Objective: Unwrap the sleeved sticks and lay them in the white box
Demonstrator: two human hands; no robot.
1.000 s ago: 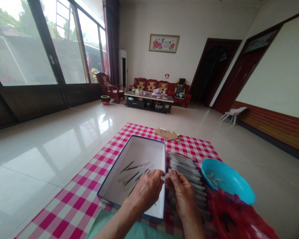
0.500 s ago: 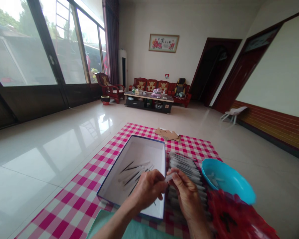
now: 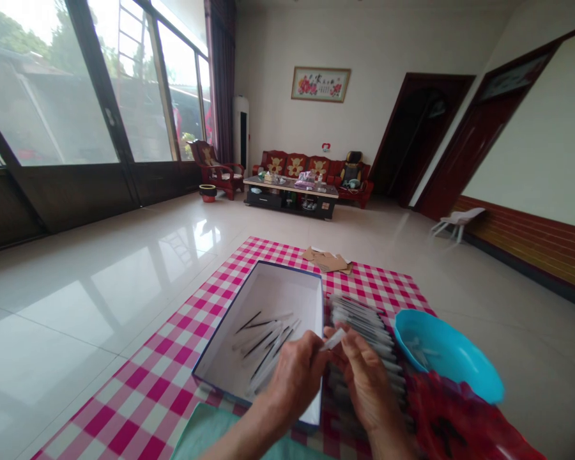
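Note:
A small translucent white piece, perhaps a pen cap [image 3: 334, 339], is between my two hands. My left hand [image 3: 299, 367] is closed, its fingertips pinching the lower left end of it. My right hand [image 3: 364, 377] has thumb and fingers closed on the other end. Left of and below my hands is a shallow white box [image 3: 253, 294] with a dark blue rim. Inside it lie several slim black and clear pens or pen parts [image 3: 263, 342], loosely scattered. Partly hidden behind my right hand is a dense row of similar pens [image 3: 359, 313].
At right stands a blue plastic basin [image 3: 460, 348] with several small clear pieces in it. A red plastic bag [image 3: 464, 415] lies before it. Torn cardboard [image 3: 328, 260] rests at the far side of the pink checked cloth [image 3: 138, 383]. A green cloth [image 3: 206, 431] is nearest me.
The view has shifted slightly, so everything appears a little further right. The translucent piece shows more plainly between my fingers; both hands stay together over the box's right edge.

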